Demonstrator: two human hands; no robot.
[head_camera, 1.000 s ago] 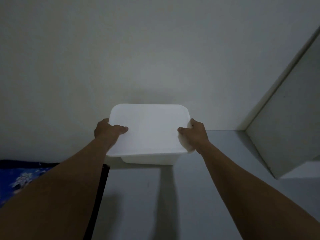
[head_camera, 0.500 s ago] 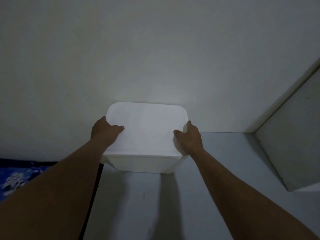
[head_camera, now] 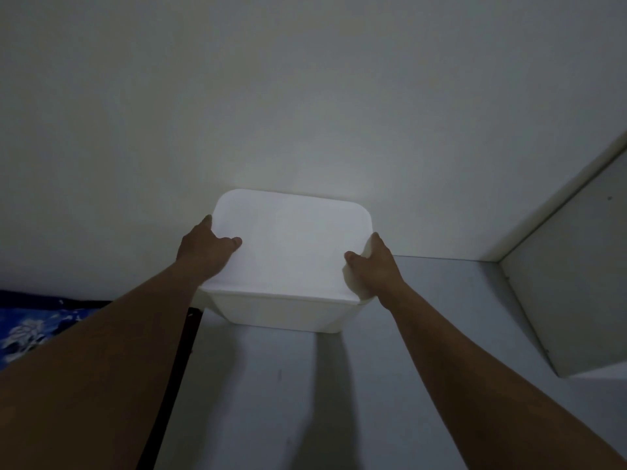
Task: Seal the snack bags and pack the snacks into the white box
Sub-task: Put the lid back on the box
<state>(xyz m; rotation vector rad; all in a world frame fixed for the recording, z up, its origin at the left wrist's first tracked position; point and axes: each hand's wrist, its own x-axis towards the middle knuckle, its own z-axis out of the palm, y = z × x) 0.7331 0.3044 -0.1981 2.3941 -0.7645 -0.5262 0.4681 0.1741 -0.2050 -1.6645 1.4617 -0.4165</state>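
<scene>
In the head view, a white box [head_camera: 281, 310] is seen at the middle of the frame, close against a plain pale wall [head_camera: 305, 96] and at the far end of a light grey surface [head_camera: 441, 334]. The box is covered by a flat white lid [head_camera: 291, 245] with rounded corners, so its inside is hidden. Whether the base rests fully on the surface or is held just above it cannot be told; its near left corner reaches over the left edge of the surface. The box is gripped at its left side by the left hand [head_camera: 203, 252]: the thumb is laid on top of the lid, while the fingers [head_camera: 207, 221] are curled over the rim and mostly hidden behind it. The right side is gripped in the same way by the right hand [head_camera: 376, 266], with the thumb pressed on the lid and the fingers [head_camera: 375, 239] wrapped round the edge. Both bare forearms are stretched forward from the lower corners, and their shadows are cast on the surface. A blue patterned fabric [head_camera: 30, 330] is seen at the lower left, below the surface edge. A white upright panel [head_camera: 570, 300] stands on the right, well apart from the box.
</scene>
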